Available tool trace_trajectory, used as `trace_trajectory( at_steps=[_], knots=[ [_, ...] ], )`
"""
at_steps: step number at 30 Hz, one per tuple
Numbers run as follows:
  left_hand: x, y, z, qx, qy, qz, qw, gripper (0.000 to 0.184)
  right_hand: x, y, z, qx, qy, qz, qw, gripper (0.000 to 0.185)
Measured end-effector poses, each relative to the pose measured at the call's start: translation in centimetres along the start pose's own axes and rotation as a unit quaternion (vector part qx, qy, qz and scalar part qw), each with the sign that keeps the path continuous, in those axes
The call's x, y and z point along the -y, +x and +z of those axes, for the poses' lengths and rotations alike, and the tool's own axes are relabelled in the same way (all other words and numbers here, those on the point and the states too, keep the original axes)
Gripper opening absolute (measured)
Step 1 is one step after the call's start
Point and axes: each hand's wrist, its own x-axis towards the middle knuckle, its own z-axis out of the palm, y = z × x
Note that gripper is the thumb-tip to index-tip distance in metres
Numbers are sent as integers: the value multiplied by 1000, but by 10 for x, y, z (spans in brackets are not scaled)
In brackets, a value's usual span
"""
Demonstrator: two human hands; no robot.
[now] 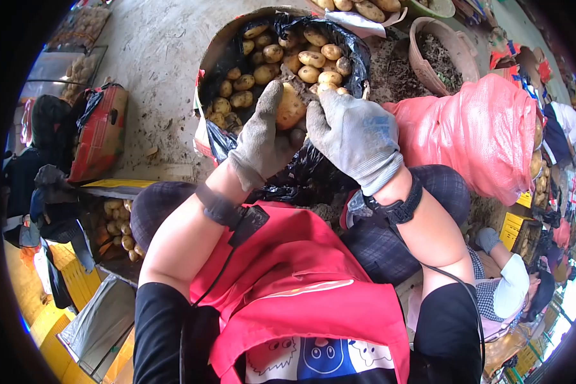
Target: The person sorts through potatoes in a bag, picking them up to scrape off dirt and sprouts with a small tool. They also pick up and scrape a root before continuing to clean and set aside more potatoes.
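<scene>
Both my hands wear grey work gloves and are over the near side of a box point(201, 83) lined with black plastic and filled with potatoes point(312, 59). A large potato point(290, 107) rests against the fingers of my left hand point(262, 137), whose thumb points up along its left side. My right hand point(358, 131) is at the right of that potato, with its thumb and fingers bent toward the potatoes; its fingertips are partly hidden, and I cannot make out whether it grips anything.
A pink sack point(467, 134) lies at the right, below a tub point(445, 54) of soil. On the left stand a red carton point(102, 131) and a crate of potatoes point(118, 224). Co-workers point(515, 281) are at the right edge, with more potatoes beyond the box.
</scene>
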Motion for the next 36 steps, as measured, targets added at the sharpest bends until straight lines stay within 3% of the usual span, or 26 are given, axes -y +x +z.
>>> trace_trajectory(
  at_steps=[4,8,18,20,24,30,33,34,36],
  knots=[
    [3,-5,26,-21,-88,11,996,54,10,-6,-1,10,-2,-22,1000,19],
    [4,0,9,-23,-26,20,999,60,3,0,0,-25,1,-19,1000,20],
    [5,1,8,50,-95,16,994,57,11,-4,-3,7,-4,-23,1000,20],
    [5,0,9,-5,-60,19,998,57,8,-2,-2,-5,0,-27,1000,21],
    [2,-6,23,3,-94,13,995,53,10,-2,-5,-4,-6,-24,1000,20],
    [1,-1,7,29,-14,-6,999,57,5,-1,-3,-18,-26,-15,999,22],
    [5,-5,33,-57,-84,27,995,53,10,-5,-4,3,-2,-39,999,23],
    [5,0,13,-57,-84,26,995,53,7,-2,-4,3,-2,-38,999,23],
    [2,16,-41,234,-108,-45,965,60,-2,7,-8,-45,9,6,999,22]
  ],
)
